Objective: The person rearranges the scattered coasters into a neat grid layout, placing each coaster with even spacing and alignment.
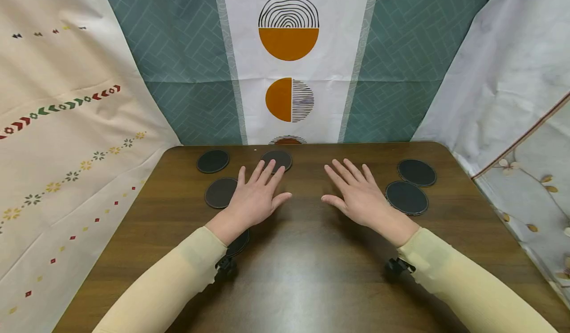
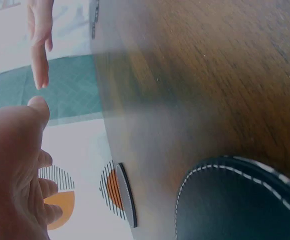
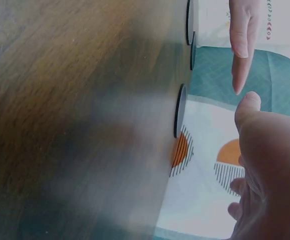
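My left hand (image 1: 255,197) is held palm down above the wooden table, fingers spread and straight, with nothing in it. Its fingertips overlap a round black coaster (image 1: 278,159) near the back edge in the head view. Another coaster (image 1: 219,193) lies just left of this hand, and one more (image 1: 239,244) is partly hidden under the wrist. My right hand (image 1: 361,198) mirrors it, empty, fingers extended. Beside its outer edge lies a coaster (image 1: 407,198) with pale edge stitching. Both wrist views show the hands raised clear of the tabletop (image 3: 85,125).
A further coaster (image 1: 213,161) lies at the back left, and another (image 1: 416,172) at the back right, close to its neighbour. Patterned cloth (image 1: 187,51) hangs behind the table (image 1: 303,273); pale cloths (image 1: 67,150) flank both sides.
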The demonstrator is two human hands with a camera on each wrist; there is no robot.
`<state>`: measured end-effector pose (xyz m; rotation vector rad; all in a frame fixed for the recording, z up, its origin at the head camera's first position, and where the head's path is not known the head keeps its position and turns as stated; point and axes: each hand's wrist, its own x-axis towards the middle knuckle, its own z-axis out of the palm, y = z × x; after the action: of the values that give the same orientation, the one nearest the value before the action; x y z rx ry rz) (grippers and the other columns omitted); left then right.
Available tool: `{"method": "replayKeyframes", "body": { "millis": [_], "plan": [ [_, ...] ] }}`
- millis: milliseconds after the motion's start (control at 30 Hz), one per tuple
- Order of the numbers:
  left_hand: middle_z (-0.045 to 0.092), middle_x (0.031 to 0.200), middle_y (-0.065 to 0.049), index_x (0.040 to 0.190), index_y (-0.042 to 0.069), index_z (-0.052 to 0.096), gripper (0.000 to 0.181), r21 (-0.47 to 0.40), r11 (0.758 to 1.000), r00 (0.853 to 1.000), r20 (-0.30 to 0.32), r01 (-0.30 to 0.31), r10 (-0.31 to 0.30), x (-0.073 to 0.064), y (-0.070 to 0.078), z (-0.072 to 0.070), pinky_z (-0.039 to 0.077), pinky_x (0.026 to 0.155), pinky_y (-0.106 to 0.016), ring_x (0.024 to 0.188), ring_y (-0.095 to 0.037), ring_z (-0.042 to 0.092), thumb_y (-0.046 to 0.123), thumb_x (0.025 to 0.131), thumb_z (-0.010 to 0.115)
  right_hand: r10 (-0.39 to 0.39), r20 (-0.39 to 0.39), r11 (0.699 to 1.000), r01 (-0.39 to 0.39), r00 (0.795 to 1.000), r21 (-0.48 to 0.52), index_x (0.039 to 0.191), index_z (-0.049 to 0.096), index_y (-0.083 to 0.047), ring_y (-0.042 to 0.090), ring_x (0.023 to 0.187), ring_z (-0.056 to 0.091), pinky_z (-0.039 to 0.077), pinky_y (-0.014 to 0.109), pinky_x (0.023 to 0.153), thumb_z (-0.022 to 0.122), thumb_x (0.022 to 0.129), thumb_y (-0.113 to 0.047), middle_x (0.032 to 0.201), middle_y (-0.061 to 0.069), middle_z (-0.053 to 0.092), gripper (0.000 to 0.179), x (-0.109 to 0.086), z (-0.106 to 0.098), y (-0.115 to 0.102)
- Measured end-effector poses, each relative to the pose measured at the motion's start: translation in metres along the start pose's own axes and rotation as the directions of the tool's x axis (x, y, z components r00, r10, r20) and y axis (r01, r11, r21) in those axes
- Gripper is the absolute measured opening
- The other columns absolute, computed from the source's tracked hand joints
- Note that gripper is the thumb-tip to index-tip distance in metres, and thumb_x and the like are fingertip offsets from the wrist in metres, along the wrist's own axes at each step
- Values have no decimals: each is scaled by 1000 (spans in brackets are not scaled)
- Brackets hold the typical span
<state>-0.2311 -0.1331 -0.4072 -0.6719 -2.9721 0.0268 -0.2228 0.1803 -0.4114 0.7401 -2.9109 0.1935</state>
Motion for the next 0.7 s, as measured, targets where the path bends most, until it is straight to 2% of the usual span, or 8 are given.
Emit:
{"method": "replayKeyframes", "body": {
  "millis": [400, 700],
  "plan": [
    [19, 183, -10, 178, 21, 27, 82, -1, 1000, 1000, 16, 5, -5, -1, -3, -2, 12, 128, -76, 169, -37, 17, 70, 112, 41, -4, 16, 1000, 4, 1000, -19, 177, 26, -16, 39, 169, 15, 11, 71, 130, 57, 110, -63, 183, 13, 21, 88, 5, 5, 3],
    [21, 183, -12, 177, 19, 30, 82, -11, 1000, 1000, 23, 9, -9, 8, -6, 2, 14, 127, -76, 168, -38, 18, 69, 113, 41, -12, 32, 1000, 13, 999, -18, 178, 24, -17, 36, 170, 13, 7, 69, 131, 54, 111, -65, 183, 10, 21, 88, 16, 10, 2]
  ]
}}
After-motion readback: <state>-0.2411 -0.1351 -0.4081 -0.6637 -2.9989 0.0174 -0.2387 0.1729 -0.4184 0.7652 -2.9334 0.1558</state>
